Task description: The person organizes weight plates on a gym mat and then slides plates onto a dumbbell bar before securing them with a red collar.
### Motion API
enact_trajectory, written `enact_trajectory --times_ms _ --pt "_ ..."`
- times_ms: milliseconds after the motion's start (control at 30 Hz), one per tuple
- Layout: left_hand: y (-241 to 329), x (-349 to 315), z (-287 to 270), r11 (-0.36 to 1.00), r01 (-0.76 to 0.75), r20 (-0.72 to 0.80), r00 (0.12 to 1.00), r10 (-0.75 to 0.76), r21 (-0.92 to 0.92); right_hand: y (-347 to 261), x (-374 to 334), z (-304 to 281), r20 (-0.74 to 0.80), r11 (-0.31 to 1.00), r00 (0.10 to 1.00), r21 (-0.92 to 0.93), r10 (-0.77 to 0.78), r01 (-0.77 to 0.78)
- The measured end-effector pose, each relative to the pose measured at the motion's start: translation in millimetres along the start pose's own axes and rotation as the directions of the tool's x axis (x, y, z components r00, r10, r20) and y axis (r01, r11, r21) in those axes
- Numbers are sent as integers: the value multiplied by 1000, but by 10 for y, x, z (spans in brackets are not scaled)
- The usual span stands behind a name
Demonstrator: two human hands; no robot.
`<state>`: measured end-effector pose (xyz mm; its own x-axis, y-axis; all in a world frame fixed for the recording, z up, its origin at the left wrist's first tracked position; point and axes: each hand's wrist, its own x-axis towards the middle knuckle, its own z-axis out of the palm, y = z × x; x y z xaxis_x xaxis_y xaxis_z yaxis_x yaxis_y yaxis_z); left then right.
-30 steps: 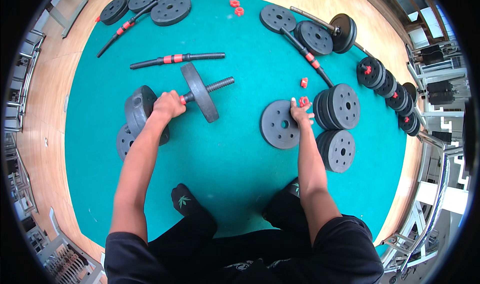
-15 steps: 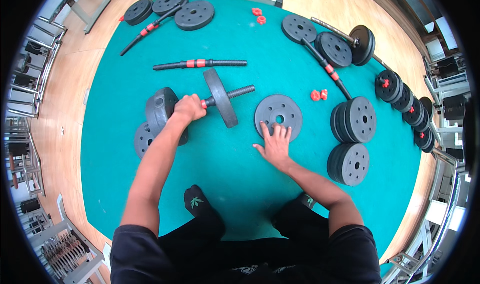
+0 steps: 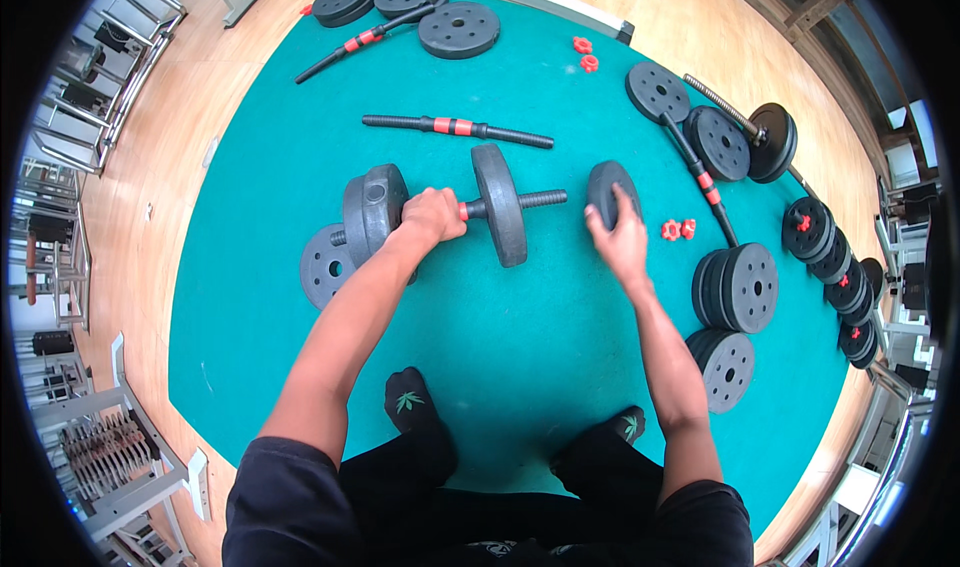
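My left hand (image 3: pixel 435 215) is wrapped round the red and black grip of a dumbbell (image 3: pixel 498 207), which carries plates on its left end and one on its right, with threaded bar sticking out past it. Beyond that bar end, my right hand (image 3: pixel 622 239) grips a grey weight plate (image 3: pixel 606 195) tilted up on its edge, thumb on the near face and fingers over the other side. Another plate (image 3: pixel 322 269) lies flat, partly under the dumbbell's left end and my forearm. A bare dumbbell bar (image 3: pixel 455 128) rests farther off.
Red star collars (image 3: pixel 678 230) lie to the right, others (image 3: pixel 586 55) at the back. Stacked plates (image 3: pixel 738 287) stand right on the green mat (image 3: pixel 500 367). More plates (image 3: pixel 458 29) and a bar (image 3: pixel 350 49) sit far left. Loaded bars (image 3: pixel 825 257) line the right edge. Gym machines (image 3: pixel 105 447) surround the mat.
My right hand has lifted the flat plate onto its edge and moved it away from me. My left hand keeps the dumbbell, now levelled more. The whole view has shifted.
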<state>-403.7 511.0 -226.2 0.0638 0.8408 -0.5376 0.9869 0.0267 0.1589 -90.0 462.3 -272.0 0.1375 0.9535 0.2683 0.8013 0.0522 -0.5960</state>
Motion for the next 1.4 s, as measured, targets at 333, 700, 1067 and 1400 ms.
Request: enact_trajectory --times_ms 333,700,1067,1400 --pt "-64 -3 -28 1000 25 25 999 -24 -18 -641 386 -79 243 960 967 246 74 -135" --pt "-40 24 -16 1000 10 46 999 -11 8 -856 140 -124 228 986 972 140 53 -87" --pt "-39 1 -8 1000 -3 5 1000 3 -23 -1228 165 150 446 874 888 381 111 -301" --pt "34 2 -33 1000 12 30 999 -12 5 1103 318 -206 0 818 982 -554 188 -157"
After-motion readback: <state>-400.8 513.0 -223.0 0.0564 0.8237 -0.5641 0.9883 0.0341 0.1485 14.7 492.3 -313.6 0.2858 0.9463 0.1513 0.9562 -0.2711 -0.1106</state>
